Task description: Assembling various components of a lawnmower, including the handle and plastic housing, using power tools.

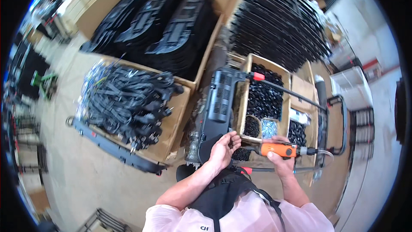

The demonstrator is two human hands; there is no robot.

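An orange power screwdriver [278,150] lies across my right hand [283,163], which is closed around its body. Its dark nose points left, toward my left hand, and a hose runs from its right end. My left hand [225,149] is raised with its fingers curled together beside the screwdriver's nose. Anything small between those fingers is hidden. Just behind my left hand is a long black plastic housing [219,103] with vent slots. A black tube frame [296,94] with red end pieces [258,76] extends right from it.
A wooden tray holds black small parts [264,96] and a bag of silvery fasteners [269,128]. At left, bundled black cables [128,99] fill a cardboard box, with a long black panel [116,148] in front. Stacked black mouldings [176,25] and racked tube frames [279,21] stand behind.
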